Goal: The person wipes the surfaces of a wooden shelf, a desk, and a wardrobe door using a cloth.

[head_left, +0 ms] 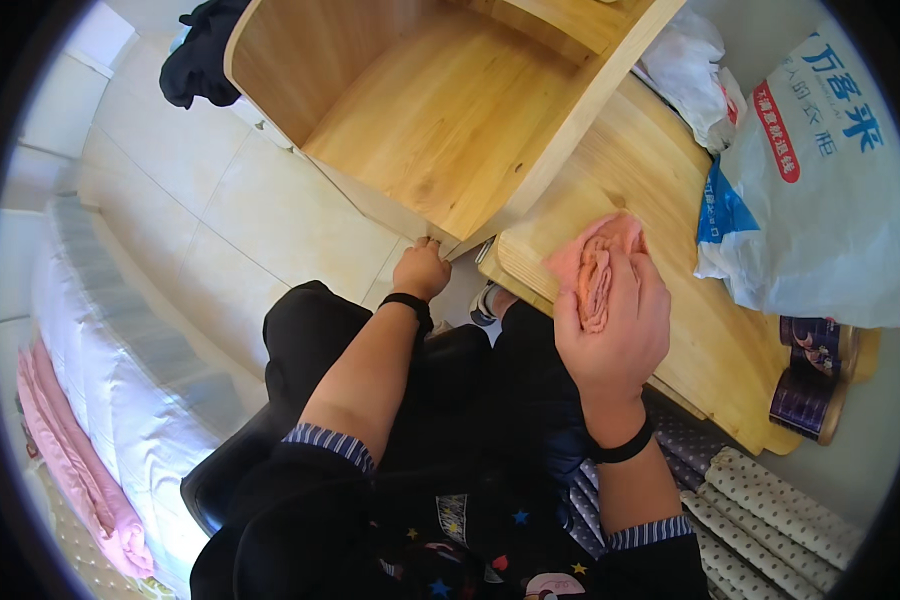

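Note:
My right hand (615, 335) is closed around a crumpled, folded pink cloth (598, 275), held over the light wooden desk top (660, 200). My left hand (422, 268) is at the near lower corner of a wooden open-fronted shelf unit (450, 130), its fingers curled against the edge. The undersides of those fingers are hidden. A bare wooden board forms the unit's inner surface, with raised panels on both sides.
White plastic bags (810, 190) lie on the desk's right side, with dark purple cartons (810, 375) nearer me. A bed with white bedding (120, 380) and a folded pink cloth stands left. Dotted fabric (770, 510) lies lower right. Dark clothing (200, 55) hangs at the far left.

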The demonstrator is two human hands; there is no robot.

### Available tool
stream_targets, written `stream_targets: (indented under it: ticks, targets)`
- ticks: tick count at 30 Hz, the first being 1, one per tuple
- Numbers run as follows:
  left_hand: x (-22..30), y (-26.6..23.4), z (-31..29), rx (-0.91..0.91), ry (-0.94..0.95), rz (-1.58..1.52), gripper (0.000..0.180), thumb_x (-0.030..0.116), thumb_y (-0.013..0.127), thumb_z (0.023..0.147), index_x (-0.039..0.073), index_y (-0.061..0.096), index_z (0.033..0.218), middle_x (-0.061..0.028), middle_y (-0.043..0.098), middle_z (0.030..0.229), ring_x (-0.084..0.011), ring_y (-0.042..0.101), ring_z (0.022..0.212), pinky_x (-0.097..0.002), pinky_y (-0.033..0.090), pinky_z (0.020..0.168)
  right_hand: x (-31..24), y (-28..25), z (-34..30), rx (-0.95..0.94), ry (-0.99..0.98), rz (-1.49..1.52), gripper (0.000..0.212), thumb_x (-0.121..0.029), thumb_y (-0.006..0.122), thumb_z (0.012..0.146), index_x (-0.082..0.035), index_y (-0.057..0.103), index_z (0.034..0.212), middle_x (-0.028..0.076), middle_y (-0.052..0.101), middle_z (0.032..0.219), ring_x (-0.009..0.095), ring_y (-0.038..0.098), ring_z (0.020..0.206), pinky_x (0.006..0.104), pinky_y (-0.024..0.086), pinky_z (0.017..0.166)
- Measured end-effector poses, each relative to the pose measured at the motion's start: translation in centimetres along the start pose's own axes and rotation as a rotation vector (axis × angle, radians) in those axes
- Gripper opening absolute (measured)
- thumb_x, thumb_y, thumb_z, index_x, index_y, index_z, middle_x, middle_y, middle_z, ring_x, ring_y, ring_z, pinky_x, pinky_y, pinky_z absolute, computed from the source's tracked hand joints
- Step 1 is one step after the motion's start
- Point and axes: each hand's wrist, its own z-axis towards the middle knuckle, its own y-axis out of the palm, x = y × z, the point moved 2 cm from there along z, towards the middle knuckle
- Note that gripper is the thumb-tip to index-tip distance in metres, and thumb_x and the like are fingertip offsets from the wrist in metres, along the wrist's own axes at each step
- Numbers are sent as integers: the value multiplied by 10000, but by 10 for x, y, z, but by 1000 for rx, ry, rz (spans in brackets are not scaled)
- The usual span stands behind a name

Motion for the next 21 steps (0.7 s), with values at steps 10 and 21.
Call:
stream_targets:
  ticks: [10,21]
  targets:
    - [-27,12,-12,-164,40,272,420,107,495,949,19,575,1352,-132,530,1495,-374,707,1045,-494,573,886,0,3,3,2,-32,44,546,-219,810,734,-35,676,1230,186,655,1192,379,649,991,441,554,849]
    - [-120,-12,-60,-91,-142,202,275,185,490,1010,52,594,1227,-174,755,1043,-357,743,958,-473,581,815,-90,-11,-26,-206,-395,429,376,-188,783,814,-64,672,1150,161,673,1177,371,676,939,427,568,828]
